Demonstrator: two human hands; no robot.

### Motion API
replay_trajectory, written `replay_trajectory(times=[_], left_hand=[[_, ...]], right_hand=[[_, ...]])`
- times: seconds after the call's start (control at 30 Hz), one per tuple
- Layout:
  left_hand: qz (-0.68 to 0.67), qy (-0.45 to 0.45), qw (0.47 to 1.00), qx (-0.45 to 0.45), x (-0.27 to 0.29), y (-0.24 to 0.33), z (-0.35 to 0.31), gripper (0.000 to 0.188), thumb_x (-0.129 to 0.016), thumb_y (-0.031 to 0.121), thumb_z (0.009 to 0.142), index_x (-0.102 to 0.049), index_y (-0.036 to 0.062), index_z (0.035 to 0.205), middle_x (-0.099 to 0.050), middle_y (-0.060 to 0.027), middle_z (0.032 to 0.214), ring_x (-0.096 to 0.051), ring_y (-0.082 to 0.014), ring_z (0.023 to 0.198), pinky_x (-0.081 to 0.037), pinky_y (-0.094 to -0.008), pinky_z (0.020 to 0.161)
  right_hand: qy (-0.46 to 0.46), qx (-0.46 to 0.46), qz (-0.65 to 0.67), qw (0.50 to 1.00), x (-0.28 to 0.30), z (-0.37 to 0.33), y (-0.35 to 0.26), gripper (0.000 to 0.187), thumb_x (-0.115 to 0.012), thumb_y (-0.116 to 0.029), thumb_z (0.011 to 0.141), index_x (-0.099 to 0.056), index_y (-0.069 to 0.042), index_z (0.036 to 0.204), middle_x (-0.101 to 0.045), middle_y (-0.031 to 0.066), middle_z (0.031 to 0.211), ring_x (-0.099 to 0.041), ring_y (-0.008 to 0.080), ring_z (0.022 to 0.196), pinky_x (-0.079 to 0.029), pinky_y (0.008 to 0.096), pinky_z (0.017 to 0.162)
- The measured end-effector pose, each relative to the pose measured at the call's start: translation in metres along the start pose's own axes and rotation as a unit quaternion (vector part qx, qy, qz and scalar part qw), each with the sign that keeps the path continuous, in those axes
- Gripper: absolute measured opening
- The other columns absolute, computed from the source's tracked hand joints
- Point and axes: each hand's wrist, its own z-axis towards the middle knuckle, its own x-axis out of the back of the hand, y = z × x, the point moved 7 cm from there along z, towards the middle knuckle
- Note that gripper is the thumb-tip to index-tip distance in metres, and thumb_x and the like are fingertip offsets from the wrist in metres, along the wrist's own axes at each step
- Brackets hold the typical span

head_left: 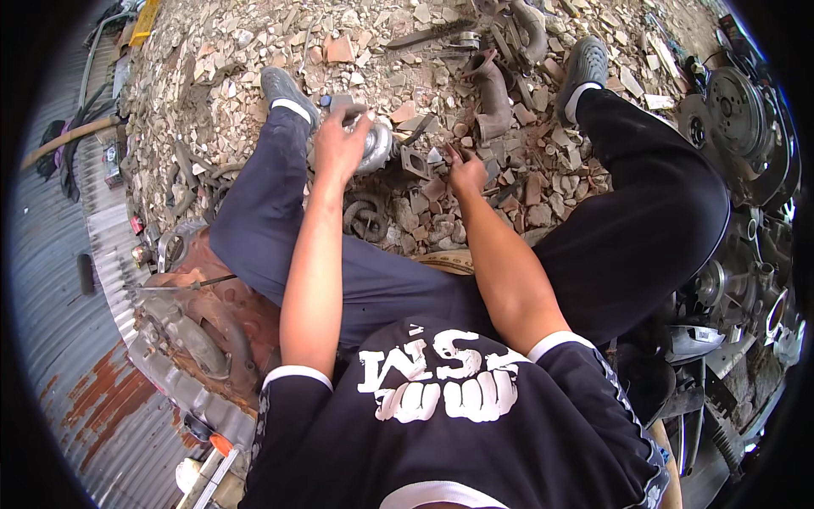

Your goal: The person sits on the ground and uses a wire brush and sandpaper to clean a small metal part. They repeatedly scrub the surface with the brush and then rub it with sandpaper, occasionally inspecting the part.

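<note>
Turbo [378,153]: lying on rubble [254,51] between left shoe [285,89] and right shoe [585,66], showing a round silver casing [373,158] at left and, seemingly belonging to it, a square dark flange [414,164] at right. Probably being kept there for easy access from both sides, with spread legs [636,195] likely leaving working room. Left hand [339,146]: resting against or hovering just over the casing's left side, perhaps for steadying; showing fingers bent forward and slightly apart. Not showing clearly enough for telling touch from hovering, or for confirming any pinch. Right hand [467,173]: holding just right of the flange, curling most fingers inward, pointing one forward; possibly pinching something small, impossible to tell. Relative to the fingers: sitting between both hands, with casing just right of the left fingers and flange left of the right fingertips, seemingly apart. Pipe [492,102]: lying beyond the right hand, seemingly being set aside within reach.
</note>
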Motion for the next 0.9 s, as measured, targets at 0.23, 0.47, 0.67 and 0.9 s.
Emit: replay_trajectory(times=[0.23,0.47,0.67,0.9], left_hand=[[0.156,-0.018,0.986,0.058,-0.064,-0.074,-0.024,0.070,-0.070,0.038,0.093,-0.044,0.0105,0.152,-0.030,-0.0218,0.162,-0.035,-0.0395,0.147,-0.035,-0.0487,0.118],[0.198,-0.089,0.971,0.099,-0.093,-0.100,-0.023,0.072,-0.069,0.029,0.095,-0.035,0.0193,0.158,-0.010,-0.0178,0.170,-0.022,-0.0399,0.153,-0.028,-0.0457,0.124],[0.148,-0.013,0.982,0.113,-0.084,-0.109,-0.015,0.066,-0.077,0.024,0.087,-0.053,0.0190,0.147,-0.036,-0.0164,0.162,-0.033,-0.0336,0.150,-0.031,-0.0421,0.123],[0.099,0.005,0.989,0.110,-0.088,-0.106,0.005,0.060,-0.082,0.026,0.080,-0.064,0.0287,0.137,-0.039,-0.0124,0.162,-0.041,-0.0329,0.146,-0.037,-0.0413,0.120]], right_hand=[[0.005,0.042,0.026,0.999,0.021,-0.018,-0.025,0.044,-0.073,-0.034,0.091,-0.071,-0.017,0.131,-0.073,0.0141,0.124,-0.067,0.0338,0.117,-0.050,0.0419,0.102],[-0.012,0.021,-0.031,0.999,0.043,0.001,-0.022,0.039,-0.071,-0.030,0.092,-0.072,-0.019,0.129,-0.074,0.0149,0.120,-0.068,0.0327,0.116,-0.050,0.0396,0.102],[0.014,0.028,-0.050,0.998,0.049,0.009,-0.004,0.034,-0.068,-0.027,0.092,-0.074,-0.010,0.121,-0.073,0.0191,0.117,-0.068,0.0378,0.111,-0.052,0.0447,0.098],[0.084,0.060,0.003,0.995,0.052,0.046,0.002,0.029,-0.068,-0.027,0.091,-0.078,-0.010,0.113,-0.077,0.0163,0.107,-0.072,0.0352,0.103,-0.053,0.0435,0.092]])
